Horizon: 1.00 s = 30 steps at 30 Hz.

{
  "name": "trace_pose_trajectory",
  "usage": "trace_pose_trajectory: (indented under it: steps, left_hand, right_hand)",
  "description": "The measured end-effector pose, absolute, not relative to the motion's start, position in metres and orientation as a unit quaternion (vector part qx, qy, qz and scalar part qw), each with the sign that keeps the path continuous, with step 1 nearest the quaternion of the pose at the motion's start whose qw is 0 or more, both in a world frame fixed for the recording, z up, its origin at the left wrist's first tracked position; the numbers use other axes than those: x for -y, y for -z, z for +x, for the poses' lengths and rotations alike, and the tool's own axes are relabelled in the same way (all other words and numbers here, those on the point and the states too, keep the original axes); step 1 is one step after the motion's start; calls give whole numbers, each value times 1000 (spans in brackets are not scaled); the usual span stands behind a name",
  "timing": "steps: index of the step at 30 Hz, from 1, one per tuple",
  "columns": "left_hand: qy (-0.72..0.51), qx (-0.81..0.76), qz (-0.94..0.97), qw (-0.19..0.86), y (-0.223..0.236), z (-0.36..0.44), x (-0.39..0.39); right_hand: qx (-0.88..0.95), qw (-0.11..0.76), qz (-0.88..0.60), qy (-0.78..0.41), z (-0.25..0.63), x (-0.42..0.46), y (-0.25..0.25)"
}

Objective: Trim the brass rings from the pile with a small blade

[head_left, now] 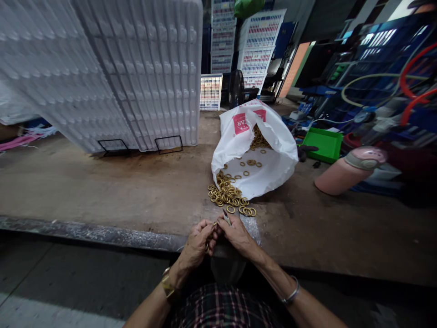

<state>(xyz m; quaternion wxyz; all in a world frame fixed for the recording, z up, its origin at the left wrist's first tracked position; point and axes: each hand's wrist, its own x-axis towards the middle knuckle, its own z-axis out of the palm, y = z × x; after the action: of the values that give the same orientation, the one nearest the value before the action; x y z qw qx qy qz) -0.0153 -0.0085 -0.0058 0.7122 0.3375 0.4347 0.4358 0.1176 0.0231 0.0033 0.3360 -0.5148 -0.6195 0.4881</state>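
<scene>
My left hand is closed around a few brass rings, with one brass ring pinched at the fingertips. My right hand meets it there, its fingers closed on a small knife whose dark pointed tip points up and away from me. Just beyond both hands lies a pile of brass rings on the workbench. They spill from the mouth of a white plastic bag with red print, which lies on its side with more rings inside. My fingers partly hide the held rings and the knife's handle.
Tall stacked clear plastic trays stand at the left, leaning on black wire stands. To the right are a green tray, a pink bottle tilted in view, and red hoses. White crates are stacked behind the bench.
</scene>
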Motion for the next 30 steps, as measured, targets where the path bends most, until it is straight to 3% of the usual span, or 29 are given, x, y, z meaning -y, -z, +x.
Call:
trace_pose_trajectory:
  steps: [7,13,19,22,26,30]
  left_hand:
    - [-447,-433,334,708,6,-17,9]
    - [-443,-461,376,671,2,-16,9]
    - [-423,-512,431,611,-4,-15,11]
    - [-390,-500,448,630,-14,-18,22]
    - [-278,-471,455,702,-20,-31,46]
    - [-156,-497,434,735,6,-51,68]
  right_hand:
    - [664,314,-538,-413,120,-21,0]
    - [792,189,-522,-254,124,-13,10]
    - [826,90,-521,-195,125,-14,1]
    - [806,48,-568,-159,130,-18,0]
    - [792,108,-588,-122,143,-21,8]
    - [766,211,-593,-130,159,-20,18]
